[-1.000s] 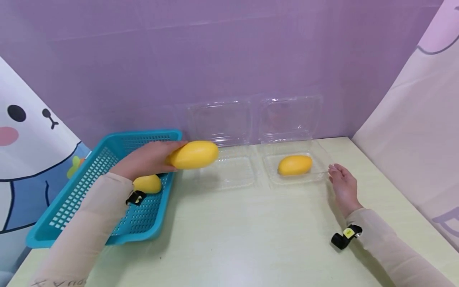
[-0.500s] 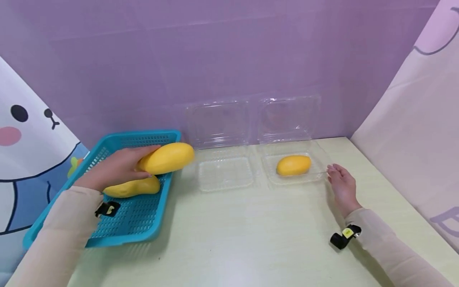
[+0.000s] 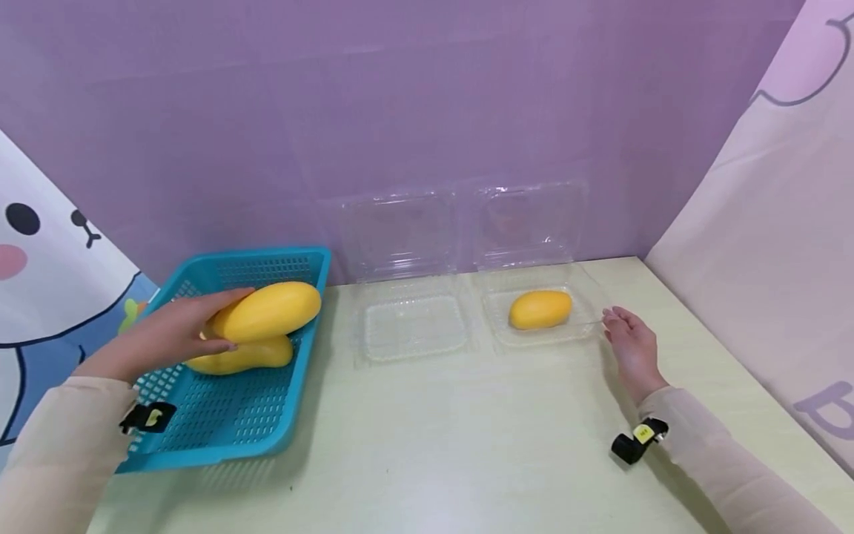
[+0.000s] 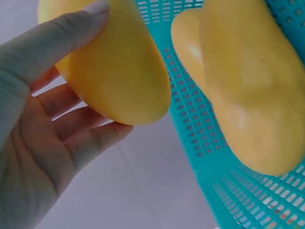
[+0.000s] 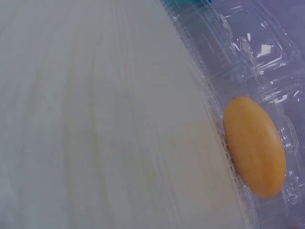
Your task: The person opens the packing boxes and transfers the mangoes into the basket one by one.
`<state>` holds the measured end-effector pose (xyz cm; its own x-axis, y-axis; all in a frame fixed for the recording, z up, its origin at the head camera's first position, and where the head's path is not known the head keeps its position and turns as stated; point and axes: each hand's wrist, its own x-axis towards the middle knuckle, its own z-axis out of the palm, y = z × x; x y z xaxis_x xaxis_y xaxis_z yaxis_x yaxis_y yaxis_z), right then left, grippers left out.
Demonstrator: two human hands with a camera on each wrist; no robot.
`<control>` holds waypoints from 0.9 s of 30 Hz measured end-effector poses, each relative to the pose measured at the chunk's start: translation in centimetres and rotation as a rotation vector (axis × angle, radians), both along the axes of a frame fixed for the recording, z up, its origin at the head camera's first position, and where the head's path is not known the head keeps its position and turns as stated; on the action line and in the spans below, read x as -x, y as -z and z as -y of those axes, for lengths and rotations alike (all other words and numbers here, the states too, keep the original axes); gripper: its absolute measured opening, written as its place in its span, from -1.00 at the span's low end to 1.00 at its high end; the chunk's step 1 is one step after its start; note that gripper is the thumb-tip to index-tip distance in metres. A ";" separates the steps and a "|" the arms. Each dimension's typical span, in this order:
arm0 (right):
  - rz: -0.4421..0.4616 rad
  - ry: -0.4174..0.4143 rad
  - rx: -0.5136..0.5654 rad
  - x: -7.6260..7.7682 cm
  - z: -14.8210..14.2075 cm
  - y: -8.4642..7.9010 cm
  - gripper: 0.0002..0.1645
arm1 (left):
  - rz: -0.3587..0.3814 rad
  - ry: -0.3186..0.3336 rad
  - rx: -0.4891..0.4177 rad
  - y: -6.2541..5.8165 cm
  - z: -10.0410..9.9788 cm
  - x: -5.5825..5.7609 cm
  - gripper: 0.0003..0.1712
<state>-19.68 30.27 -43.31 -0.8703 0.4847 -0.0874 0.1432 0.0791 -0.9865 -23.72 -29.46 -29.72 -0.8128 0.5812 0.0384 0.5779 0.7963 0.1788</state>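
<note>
My left hand [image 3: 163, 330] grips a yellow mango [image 3: 268, 311] over the blue basket [image 3: 287, 437]. In the left wrist view, the thumb lies on one side of this mango [image 4: 124, 71] and the fingers are under the other. Longer, bumpy yellow fruit [image 3: 256, 356] rests in the basket below it, partly covered by the held mango. On the right, a smaller orange-yellow mango [image 3: 540, 309] lies in a clear plastic clamshell box [image 3: 497, 330]. My right hand [image 3: 632, 348] pinches that box's right edge between thumb and fingers; the right wrist view does not show this hand.
A second clear clamshell box [image 3: 414, 352] stands to the left of the first, its lid [image 3: 400, 233] raised against the purple backdrop [image 3: 400, 111]. The other lid [image 3: 534, 226] is raised too. Pale table [image 3: 427, 445] stretches in front of the boxes.
My left hand has carried its mango leftward and down, from beside the left box back over the basket, uncovering more of the fruit there. The right hand keeps its pinch on the box edge.
</note>
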 end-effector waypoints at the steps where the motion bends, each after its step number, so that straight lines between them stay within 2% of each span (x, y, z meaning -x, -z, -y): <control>1: 0.007 -0.003 -0.002 -0.1 0.0 0.0 -0.34 | 0.002 -0.002 0.000 0.1 0.3 -0.1 -0.13; 11: -0.028 0.010 0.045 -0.1 0.1 0.1 -0.36 | 0.064 -0.052 0.023 0.8 3.2 -1.3 -0.11; 18: -0.056 0.004 0.075 -0.2 0.2 0.1 -0.33 | 0.108 -0.038 0.011 1.1 4.1 -1.3 -0.14; 21: -0.086 0.005 0.052 -0.2 0.1 0.4 -0.33 | 0.131 -0.029 0.022 1.1 4.2 -1.2 -0.16; 22: -0.113 0.010 0.079 -0.2 0.1 0.5 -0.34 | 0.143 -0.026 0.027 1.1 4.3 -1.1 -0.16; 27: -0.101 0.015 0.060 -0.2 0.1 0.6 -0.34 | 0.262 -0.061 0.043 1.1 4.6 -0.9 -0.13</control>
